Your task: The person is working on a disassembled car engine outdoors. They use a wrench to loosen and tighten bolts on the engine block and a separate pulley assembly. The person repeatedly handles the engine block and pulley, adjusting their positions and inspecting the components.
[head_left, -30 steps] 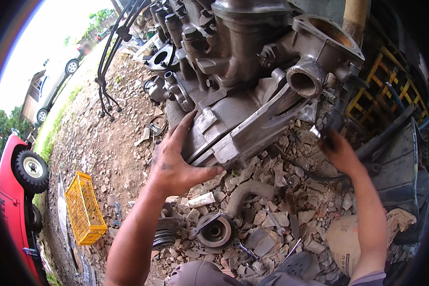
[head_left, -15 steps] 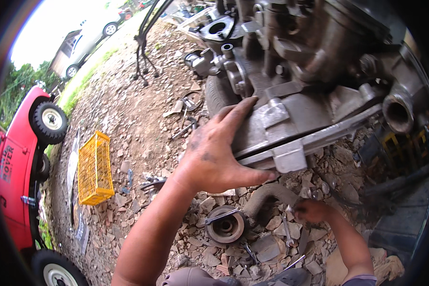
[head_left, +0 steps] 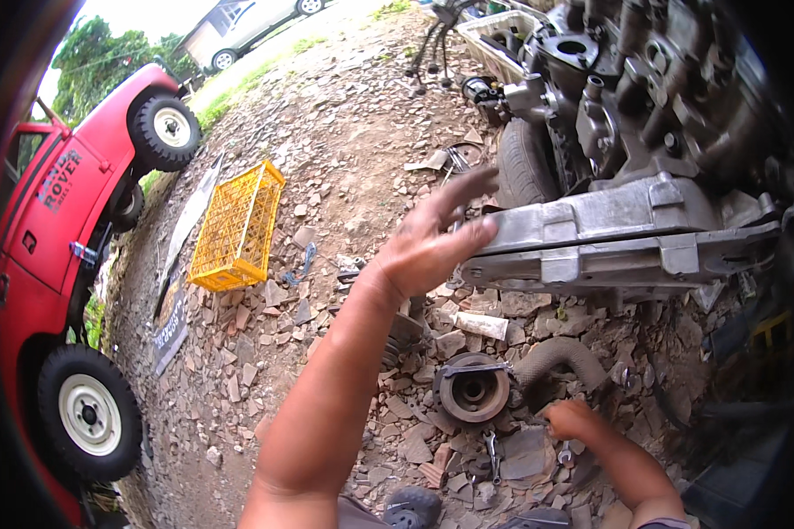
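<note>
My left hand (head_left: 441,234) is raised with its fingers spread, at the near left end of a grey metal engine casing (head_left: 591,220). Nothing is in that hand; I cannot tell whether the thumb touches the casing. Low on the right, my right hand (head_left: 569,419) is curled over a spanner (head_left: 566,456) on the stony ground. Only the spanner's open end shows below the fingers. Beside that hand lie a thick ribbed hose (head_left: 566,360) and a round pulley (head_left: 473,390) with another spanner (head_left: 469,368) across it. A further spanner (head_left: 494,457) lies nearer me.
Dark engine parts (head_left: 626,115) rise at the upper right, beside a tyre (head_left: 525,163). A yellow plastic crate (head_left: 238,225) stands on the rubble to the left. Beyond it is a red off-road vehicle (head_left: 53,238). My shoe (head_left: 412,507) is at the bottom edge.
My left hand has come off the casing's top and edge, where it was spread. My right hand has moved down onto the spanner beside it. The view has swung left.
</note>
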The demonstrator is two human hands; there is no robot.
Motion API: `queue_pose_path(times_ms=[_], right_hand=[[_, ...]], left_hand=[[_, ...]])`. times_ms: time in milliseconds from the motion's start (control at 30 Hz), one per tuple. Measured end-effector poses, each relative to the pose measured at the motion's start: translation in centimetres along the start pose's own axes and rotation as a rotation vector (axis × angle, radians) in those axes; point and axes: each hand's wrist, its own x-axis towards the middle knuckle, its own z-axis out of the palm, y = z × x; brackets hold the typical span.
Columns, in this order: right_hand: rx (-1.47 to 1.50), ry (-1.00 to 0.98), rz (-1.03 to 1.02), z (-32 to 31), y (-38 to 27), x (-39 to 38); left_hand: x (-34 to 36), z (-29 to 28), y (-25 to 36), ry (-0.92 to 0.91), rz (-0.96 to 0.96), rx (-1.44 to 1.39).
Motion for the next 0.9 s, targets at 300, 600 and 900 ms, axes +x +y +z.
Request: queue_pose_path(times_ms=[300,600,900], right_hand=[[0.719,0.539,0.11,-9.3,-3.7,-5.6],[0.714,0.785,0.113,-16.8,-5.7,-12.6],[0.9,0.972,-0.06,-18.2,-8.8,-6.9]], left_hand=[[-4.3,2.2,-7.0,0.096,-0.141,0.236],[-2.6,2.6,-8.3,0.16,0.055,0.273],[-4.6,-0.6,-8.1,-0.015,-0.164,0.435]])
